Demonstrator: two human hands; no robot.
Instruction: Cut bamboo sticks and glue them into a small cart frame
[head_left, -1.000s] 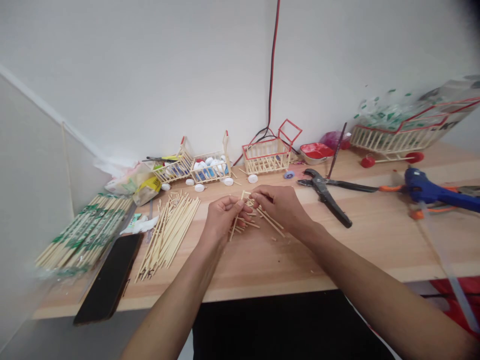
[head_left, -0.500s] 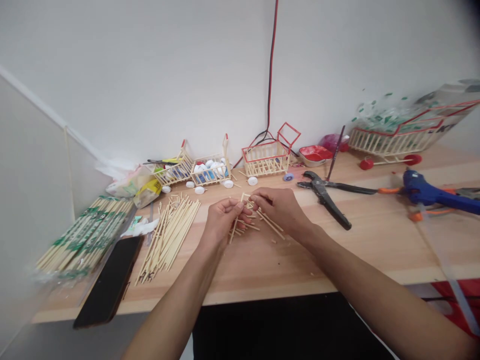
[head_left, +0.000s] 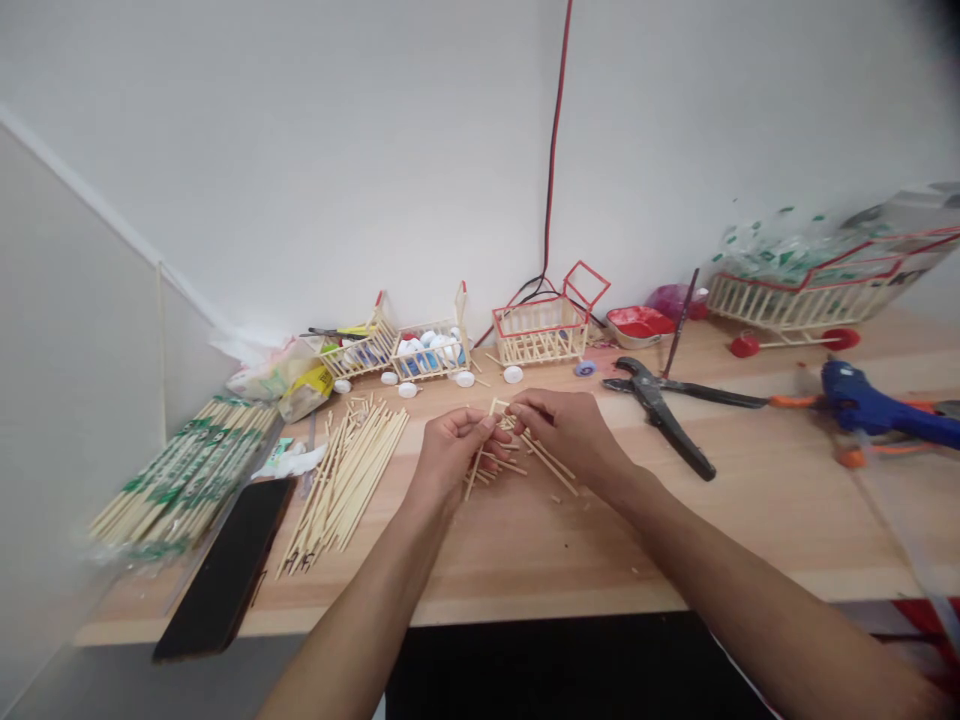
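My left hand (head_left: pixel 459 447) pinches a thin bamboo stick (head_left: pixel 473 473) between thumb and fingers, its lower end slanting down towards the table. The stick's top meets a short crosspiece (head_left: pixel 499 403), making a corner. At the other end of that crosspiece, the fingertips of my right hand (head_left: pixel 564 428) are closed on it; the exact contact is partly hidden. Beneath both hands lie several loose cut sticks (head_left: pixel 551 462) on the wooden table (head_left: pixel 525 570). Left of my hands is a spread pile of long sticks (head_left: pixel 358 480).
Small stick-built carts (head_left: pixel 431 355) and a red-rimmed one (head_left: pixel 541 345) line the wall. A red paint dish (head_left: pixel 640 323), black-handled pliers (head_left: pixel 664 415) and a blue glue gun (head_left: pixel 862 400) are to the right. Packaged chopsticks (head_left: pixel 191 470) and a black phone (head_left: pixel 225 570) are left.
The camera view has tilted slightly, so everything sits a little further right and lower. Both hands keep nearly the same hold on the joined sticks.
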